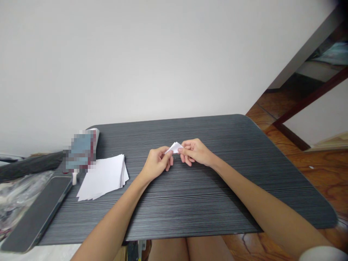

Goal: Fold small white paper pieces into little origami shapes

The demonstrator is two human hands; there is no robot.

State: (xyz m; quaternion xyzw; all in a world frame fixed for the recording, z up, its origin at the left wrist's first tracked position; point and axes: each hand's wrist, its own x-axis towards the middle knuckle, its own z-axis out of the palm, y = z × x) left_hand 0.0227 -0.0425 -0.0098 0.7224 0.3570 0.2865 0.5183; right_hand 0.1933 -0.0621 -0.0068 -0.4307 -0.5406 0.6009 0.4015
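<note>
A small folded piece of white paper (175, 147) is held up between both hands, over the middle of the dark table. My left hand (158, 161) pinches its left corner between thumb and fingers. On the other side, my right hand (196, 152) grips the right corner the same way, its lower fingers curled beneath. The paper has a roughly triangular shape with its point facing away from me. Parts of its lower edge are hidden by my thumbs.
A stack of white paper sheets (102, 179) lies to the left on the black table (217, 214). Behind it is a blurred-out package (80, 150). A dark phone (38, 214) rests at the table's left edge, near a small white object (74, 177). A white wall (163, 61) stands behind.
</note>
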